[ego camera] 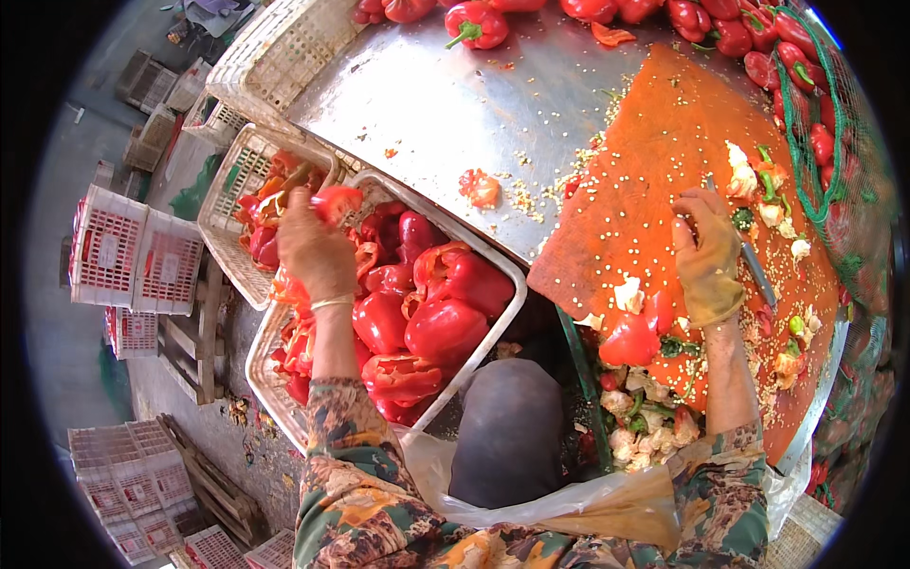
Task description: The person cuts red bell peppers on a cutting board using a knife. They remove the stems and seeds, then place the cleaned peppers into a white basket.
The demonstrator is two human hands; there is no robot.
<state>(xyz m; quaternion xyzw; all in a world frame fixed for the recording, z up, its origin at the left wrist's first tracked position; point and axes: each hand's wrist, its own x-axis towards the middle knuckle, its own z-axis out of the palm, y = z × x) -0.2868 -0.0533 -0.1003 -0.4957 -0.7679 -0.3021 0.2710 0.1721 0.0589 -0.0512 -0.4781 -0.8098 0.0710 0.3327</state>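
My left hand (pixel 316 252), blurred, is over the meeting rims of two white plastic crates. A red bell pepper piece (pixel 337 205) is beside its fingers; whether they grip it is unclear. The nearer crate (pixel 490 334) holds cored red bell peppers (pixel 444 331). In the farther crate (pixel 245 153) lie torn red and orange pieces (pixel 269 203). My right hand (pixel 704 259), in a stained yellowish glove, is curled around a slim metal knife (pixel 758 274) above an orange mat (pixel 654 163). Below that hand is a cut red pepper piece (pixel 631 340).
Whole red peppers (pixel 478 25) line the far side of the metal table (pixel 426 92). Green netting (pixel 817 192) encloses more at right. Seeds, cores (pixel 743 178) and stems litter the mat. Core waste (pixel 650 419) lies below its near edge. Stacked crates (pixel 135 249) and wooden pallets (pixel 192 334) occupy the left floor.
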